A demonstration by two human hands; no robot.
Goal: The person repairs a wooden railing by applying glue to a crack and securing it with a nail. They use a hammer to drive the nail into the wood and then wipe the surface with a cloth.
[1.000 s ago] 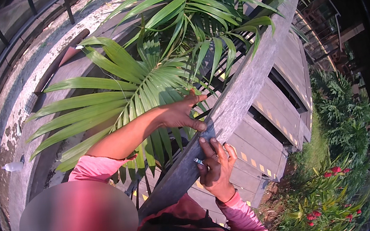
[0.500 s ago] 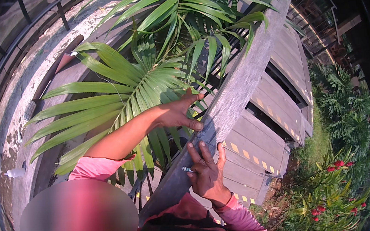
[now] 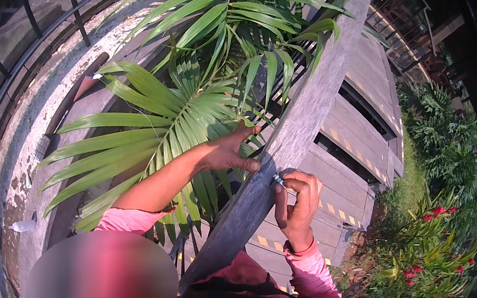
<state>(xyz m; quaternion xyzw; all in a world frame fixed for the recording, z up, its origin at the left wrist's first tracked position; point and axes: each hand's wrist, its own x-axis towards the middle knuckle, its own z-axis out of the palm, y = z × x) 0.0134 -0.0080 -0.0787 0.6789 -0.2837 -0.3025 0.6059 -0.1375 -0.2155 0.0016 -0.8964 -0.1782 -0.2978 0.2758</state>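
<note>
By the right hand [image 3: 300, 202], a small stick [image 3: 278, 178] is pinched at the edge of the grey wooden rail [image 3: 318, 91]; whether the wood is touched by it cannot be told. The stick seems to be in the step of positioning at the rail; for the next move, a light and steady pinch is judged necessary. It is short and pale, marked with bluish bands. The left hand [image 3: 228, 152] is spread, with its thumb at the other edge. Beyond it, palm leaves [image 3: 104, 144] are seen; farther, red flowers [image 3: 437, 212].
</note>
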